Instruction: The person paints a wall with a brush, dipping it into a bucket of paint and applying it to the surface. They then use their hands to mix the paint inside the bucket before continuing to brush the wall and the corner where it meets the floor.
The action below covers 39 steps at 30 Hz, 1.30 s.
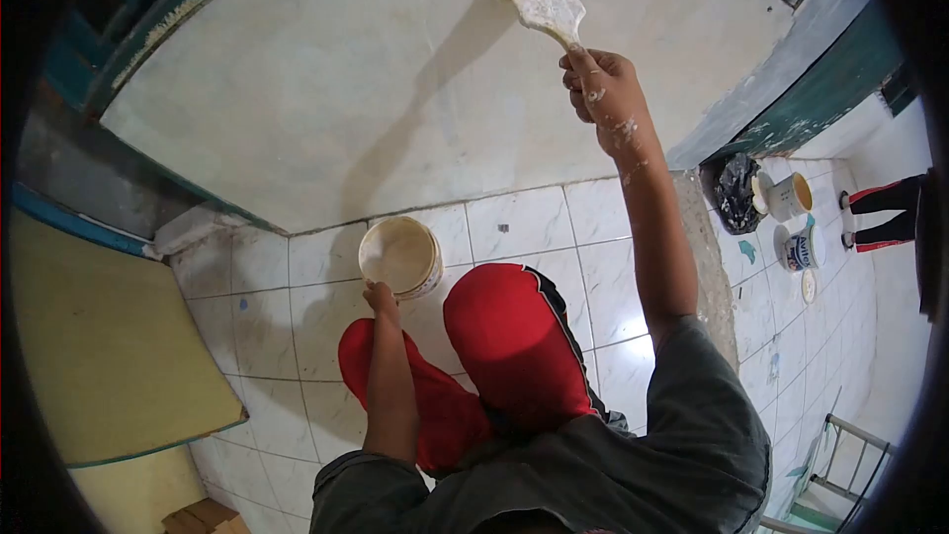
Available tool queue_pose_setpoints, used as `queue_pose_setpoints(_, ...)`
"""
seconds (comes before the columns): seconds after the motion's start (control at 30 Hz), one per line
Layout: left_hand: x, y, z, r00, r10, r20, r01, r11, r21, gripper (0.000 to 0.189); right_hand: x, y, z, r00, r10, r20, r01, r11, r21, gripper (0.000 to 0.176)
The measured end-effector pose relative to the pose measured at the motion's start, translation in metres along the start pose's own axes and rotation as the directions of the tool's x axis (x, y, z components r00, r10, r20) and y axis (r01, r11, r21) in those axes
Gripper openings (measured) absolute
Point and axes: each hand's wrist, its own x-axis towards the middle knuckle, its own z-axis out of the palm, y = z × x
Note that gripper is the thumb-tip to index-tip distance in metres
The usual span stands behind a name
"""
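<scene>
My right hand (608,94), spotted with white paint, is closed around the handle of a wide paintbrush (551,10). The brush's paint-coated bristles lie against the pale wall (297,79), high up and right of its middle. Low on the left, my left hand (380,299) grips the near rim of a paint bucket (399,252). Whitish paint coats the inside of the bucket, which is close to the foot of the wall, left of my red-trousered knee (509,336).
White tiles (267,336) cover the floor. To the right, past a doorway, are a black plastic bag (736,195), an open tub (789,198), a labelled bucket (803,249) and a standing person's legs (885,213). A yellow panel (119,336) stands left; a metal rack (850,460) is lower right.
</scene>
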Motion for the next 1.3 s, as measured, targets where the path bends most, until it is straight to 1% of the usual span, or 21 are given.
queue_pose_setpoints(0.1,0.014,-0.008,0.007,0.998,0.012,-0.055,-0.011,1.0,0.012,0.045,-0.001,-0.008,0.004,0.998,-0.065,-0.019,0.065,0.998,0.001,0.024)
queue_pose_setpoints(0.17,0.038,-0.022,0.01,0.998,0.031,-0.06,-0.03,0.999,0.011,0.045,0.001,-0.011,0.007,0.99,-0.135,-0.034,0.138,0.984,0.108,0.024)
queue_pose_setpoints(0.23,0.049,-0.035,0.004,0.997,0.039,-0.065,-0.037,0.999,0.031,0.044,0.011,0.002,0.008,0.989,-0.145,-0.007,0.145,0.983,0.109,0.023)
queue_pose_setpoints(0.3,0.05,-0.04,0.003,0.993,0.116,-0.026,-0.117,0.992,-0.048,0.042,0.026,0.044,0.008,0.986,-0.128,0.109,0.1,0.968,0.229,0.027)
queue_pose_setpoints(0.33,0.036,-0.029,0.002,0.994,0.11,-0.028,-0.111,0.993,-0.04,0.042,0.033,0.071,0.009,0.989,-0.072,0.126,0.039,0.969,0.245,0.029)
queue_pose_setpoints(0.37,0.01,-0.004,-0.002,0.999,0.034,0.009,-0.034,0.999,0.002,0.041,0.032,0.093,0.013,0.996,-0.043,0.076,0.026,0.977,0.212,0.03)
queue_pose_setpoints(0.4,-0.009,0.013,-0.004,0.998,-0.04,0.041,0.038,0.998,0.042,0.039,0.035,0.125,0.01,0.994,-0.039,0.1,0.017,0.977,0.214,0.032)
queue_pose_setpoints(0.43,-0.014,0.017,-0.004,0.999,-0.037,0.034,0.036,0.999,0.039,0.039,0.033,0.151,0.008,0.991,-0.018,0.134,-0.02,0.961,0.277,0.035)
queue_pose_setpoints(0.53,-0.014,0.021,-0.006,0.996,-0.086,0.031,0.083,0.993,0.083,0.037,0.019,0.235,0.006,0.984,0.12,0.129,-0.153,0.942,0.297,0.034)
queue_pose_setpoints(0.57,-0.01,0.018,-0.008,0.992,-0.108,0.071,0.103,0.992,0.067,0.037,0.014,0.264,0.004,0.979,0.155,0.13,-0.187,0.938,0.292,0.034)
queue_pose_setpoints(0.63,-0.005,0.012,-0.014,0.986,-0.13,0.108,0.124,0.99,0.061,0.037,-0.003,0.309,0.0,0.942,0.313,0.123,-0.335,0.908,0.252,0.034)
queue_pose_setpoints(0.7,-0.002,0.009,-0.016,0.98,-0.097,0.175,0.094,0.995,0.029,0.038,-0.014,0.359,-0.005,0.894,0.44,0.091,-0.449,0.873,0.19,0.034)
queue_pose_setpoints(0.77,-0.002,0.011,-0.013,0.981,-0.111,0.156,0.105,0.993,0.05,0.038,-0.017,0.399,-0.008,0.827,0.56,0.056,-0.562,0.82,0.109,0.033)
queue_pose_setpoints(0.83,-0.004,0.015,-0.011,0.983,-0.126,0.132,0.119,0.991,0.065,0.038,-0.011,0.413,-0.006,0.81,0.585,0.041,-0.586,0.807,0.077,0.033)
queue_pose_setpoints(0.9,-0.012,0.018,-0.011,0.985,-0.126,0.121,0.117,0.99,0.082,0.038,-0.005,0.428,-0.003,0.735,0.678,0.013,-0.677,0.734,0.048,0.031)
queue_pose_setpoints(0.93,-0.015,0.019,-0.012,0.984,-0.136,0.115,0.127,0.989,0.081,0.038,-0.002,0.439,-0.001,0.692,0.722,-0.006,-0.719,0.69,0.082,0.03)
queue_pose_setpoints(1.03,-0.016,0.018,-0.011,0.986,-0.129,0.11,0.121,0.989,0.082,0.038,0.002,0.454,0.003,0.67,0.742,-0.027,-0.741,0.67,0.046,0.029)
queue_pose_setpoints(1.07,-0.014,0.017,-0.011,0.986,-0.136,0.097,0.128,0.989,0.08,0.038,0.005,0.458,0.004,0.641,0.767,-0.035,-0.767,0.642,0.02,0.03)
queue_pose_setpoints(1.1,-0.012,0.018,-0.009,0.987,-0.139,0.085,0.133,0.988,0.076,0.039,0.009,0.46,0.004,0.648,0.761,-0.028,-0.761,0.649,0.012,0.03)
queue_pose_setpoints(1.17,-0.01,0.017,-0.009,0.987,-0.141,0.072,0.136,0.988,0.072,0.039,0.012,0.463,0.002,0.571,0.821,0.014,-0.82,0.569,0.051,0.032)
queue_pose_setpoints(1.3,-0.006,0.015,-0.009,0.984,-0.156,0.084,0.151,0.987,0.062,0.041,0.019,0.455,0.002,0.562,0.827,0.026,-0.826,0.558,0.084,0.026)
